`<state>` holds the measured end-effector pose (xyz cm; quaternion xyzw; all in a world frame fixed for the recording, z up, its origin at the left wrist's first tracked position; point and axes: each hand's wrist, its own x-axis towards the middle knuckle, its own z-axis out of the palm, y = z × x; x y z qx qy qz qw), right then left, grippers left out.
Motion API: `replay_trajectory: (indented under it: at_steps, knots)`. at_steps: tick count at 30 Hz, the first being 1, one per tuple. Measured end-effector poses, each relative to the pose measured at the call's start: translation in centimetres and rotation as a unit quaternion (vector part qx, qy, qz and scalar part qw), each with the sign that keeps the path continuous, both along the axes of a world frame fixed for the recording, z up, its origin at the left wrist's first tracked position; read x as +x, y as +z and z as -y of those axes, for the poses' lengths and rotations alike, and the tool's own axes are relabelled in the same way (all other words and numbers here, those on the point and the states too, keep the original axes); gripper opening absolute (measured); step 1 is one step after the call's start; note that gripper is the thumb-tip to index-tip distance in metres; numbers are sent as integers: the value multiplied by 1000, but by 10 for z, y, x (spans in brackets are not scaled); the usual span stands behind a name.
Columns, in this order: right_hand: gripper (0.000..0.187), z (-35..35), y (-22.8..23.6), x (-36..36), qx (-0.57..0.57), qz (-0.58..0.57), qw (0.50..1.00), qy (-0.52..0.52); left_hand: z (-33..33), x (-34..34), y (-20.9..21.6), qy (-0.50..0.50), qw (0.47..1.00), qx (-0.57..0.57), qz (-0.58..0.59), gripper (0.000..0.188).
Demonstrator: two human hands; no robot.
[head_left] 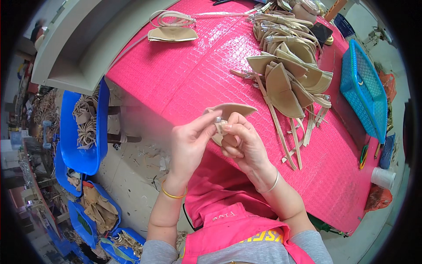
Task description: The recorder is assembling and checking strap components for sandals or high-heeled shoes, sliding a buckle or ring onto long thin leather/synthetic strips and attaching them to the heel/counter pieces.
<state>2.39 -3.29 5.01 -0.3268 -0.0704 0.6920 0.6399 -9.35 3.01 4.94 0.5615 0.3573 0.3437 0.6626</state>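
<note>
Over the pink-covered table [211,70], we see the left hand [189,137] and right hand [246,143], fingers pinching one strapped beige panel [236,109]; at the table's right edge, one turquoise basket [358,99].

Table cover [198,83] gleaming, held tan piece [233,109] looking matt
The cover is showing glossy, textured plastic; the piece is appearing smooth and clothlike; the blue bin [82,159] is showing smooth, shiny plastic.

Hot pink and beige fill my remote view.
I make out a pink table [198,61] with a brick-like grid, beige pieces [235,108], a turquoise lattice basket [350,75], blue bins [88,159], a pink apron [215,240], grey sleeves [158,252] and a golden bracelet [173,196].
</note>
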Motion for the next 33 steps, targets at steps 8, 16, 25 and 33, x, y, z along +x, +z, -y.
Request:
replay_trajectory:
  at_steps: [8, 16, 25, 33]
  knots:
    - [18, -14, -11, 9, 25, 48, 996, 75, 4, 0, 0, 70, 926, 327, -173, 17]
    - [17, -44, -5, 21, 85, 375, 923, -21, -11, -2, 2, 20, 905, 382, -184, 16]
    - [16, -125, -17, 19, 107, 653, 744, -93, -103, 7, 15, 143, 782, 538, -281, 29]
    - [19, -206, -33, 34, 153, 824, 493, -235, -174, 46, -83, 98, 713, 501, -481, 36]
